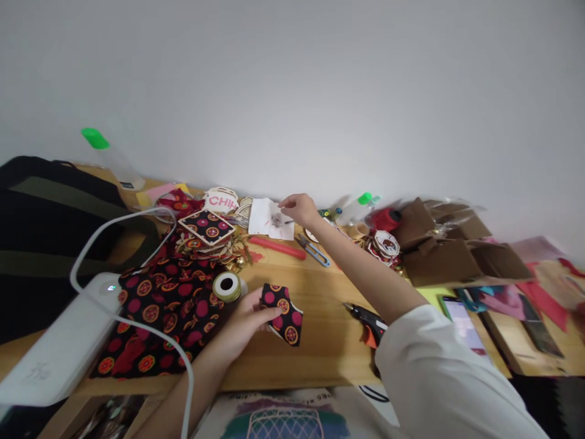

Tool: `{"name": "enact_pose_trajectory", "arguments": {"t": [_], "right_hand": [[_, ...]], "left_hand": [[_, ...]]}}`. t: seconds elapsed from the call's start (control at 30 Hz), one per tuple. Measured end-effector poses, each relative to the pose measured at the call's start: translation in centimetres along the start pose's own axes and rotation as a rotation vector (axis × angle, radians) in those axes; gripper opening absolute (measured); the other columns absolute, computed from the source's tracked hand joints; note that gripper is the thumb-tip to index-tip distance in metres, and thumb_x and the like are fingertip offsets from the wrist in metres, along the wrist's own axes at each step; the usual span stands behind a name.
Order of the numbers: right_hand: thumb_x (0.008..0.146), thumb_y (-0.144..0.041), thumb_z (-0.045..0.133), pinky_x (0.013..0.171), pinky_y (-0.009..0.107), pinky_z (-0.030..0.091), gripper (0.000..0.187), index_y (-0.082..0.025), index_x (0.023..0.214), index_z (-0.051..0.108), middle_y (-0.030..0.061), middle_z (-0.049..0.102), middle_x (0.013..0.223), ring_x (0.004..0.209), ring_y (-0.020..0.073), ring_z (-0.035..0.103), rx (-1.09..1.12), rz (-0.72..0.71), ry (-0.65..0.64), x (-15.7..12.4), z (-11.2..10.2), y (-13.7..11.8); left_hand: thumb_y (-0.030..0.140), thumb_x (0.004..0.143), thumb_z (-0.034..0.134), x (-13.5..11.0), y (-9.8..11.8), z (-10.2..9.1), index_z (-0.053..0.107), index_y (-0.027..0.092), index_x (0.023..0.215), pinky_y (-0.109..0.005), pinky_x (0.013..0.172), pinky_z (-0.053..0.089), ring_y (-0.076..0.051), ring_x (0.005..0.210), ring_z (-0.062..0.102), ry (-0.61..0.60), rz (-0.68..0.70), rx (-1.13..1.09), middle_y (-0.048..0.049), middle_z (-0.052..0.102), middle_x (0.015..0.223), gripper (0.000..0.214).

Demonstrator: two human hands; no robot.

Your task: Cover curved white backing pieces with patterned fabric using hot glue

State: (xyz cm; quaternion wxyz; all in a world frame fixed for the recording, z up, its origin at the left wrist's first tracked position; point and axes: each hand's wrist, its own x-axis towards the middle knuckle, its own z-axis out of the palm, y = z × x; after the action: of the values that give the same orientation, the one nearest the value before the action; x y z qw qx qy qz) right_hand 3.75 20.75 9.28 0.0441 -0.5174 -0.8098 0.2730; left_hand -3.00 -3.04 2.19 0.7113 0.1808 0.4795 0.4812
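My left hand [249,320] grips a patterned piece [284,314], thumb on top. It is covered in black cloth with magenta dots and orange rounds, and a pale edge shows along one side. Farther back, my right hand [299,208] is over a white sheet of paper [259,216] with a grey smudge. Its fingers are bent together in a pinch; anything between them is too small to make out. In front of the paper lie a red stick [277,247] and blue-handled thread snips [314,251]. A ribbon spool [227,286] stands beside my left hand.
Matching cloth [159,311] is heaped at left, near a white power bank [59,341] with a looping cable. A glue gun [365,320] lies under my right forearm. Brown boxes [439,259] and a phone [464,323] are at right. Ornaments [208,227] are piled at the back.
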Motion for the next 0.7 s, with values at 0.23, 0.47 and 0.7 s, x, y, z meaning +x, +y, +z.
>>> {"name": "enact_pose_trajectory", "arguments": {"t": [0.23, 0.47, 0.7], "right_hand": [[0.094, -0.03, 0.054, 0.065, 0.026, 0.041, 0.032, -0.017, 0.065, 0.06, 0.0015, 0.062, 0.065, 0.065, 0.0119, 0.055, 0.044, -0.085, 0.096, -10.1, -2.7, 0.4], [0.09, -0.055, 0.051, 0.052, 0.024, 0.038, 0.042, -0.019, 0.07, 0.062, -0.0016, 0.056, 0.059, 0.055, 0.011, 0.047, 0.609, 0.008, -0.068, -23.8, 1.9, 5.4], [0.078, -0.059, 0.067, 0.051, 0.022, 0.042, 0.041, -0.019, 0.07, 0.067, -0.0013, 0.061, 0.06, 0.053, 0.0098, 0.049, 1.143, 0.249, 0.048, -28.2, 4.1, 7.8]], "left_hand": [[0.033, 0.061, 0.087, -0.9, 0.7, 1.4, 0.07, 0.016, 0.096, -0.028, 0.058, 0.058, -0.018, 0.071, 0.068, -0.05, 0.03, -0.085, -0.0047, 0.074, 0.087, 0.042], [0.039, 0.065, 0.084, -1.7, 1.0, 5.0, 0.07, 0.015, 0.085, -0.028, 0.053, 0.059, -0.018, 0.063, 0.068, -0.199, 0.002, -0.127, -0.005, 0.074, 0.078, 0.035], [0.072, 0.075, 0.063, -2.2, -0.3, 7.3, 0.07, 0.013, 0.06, -0.023, 0.042, 0.048, -0.016, 0.044, 0.062, -0.313, -0.12, 0.19, -0.0102, 0.069, 0.054, 0.061]]}}
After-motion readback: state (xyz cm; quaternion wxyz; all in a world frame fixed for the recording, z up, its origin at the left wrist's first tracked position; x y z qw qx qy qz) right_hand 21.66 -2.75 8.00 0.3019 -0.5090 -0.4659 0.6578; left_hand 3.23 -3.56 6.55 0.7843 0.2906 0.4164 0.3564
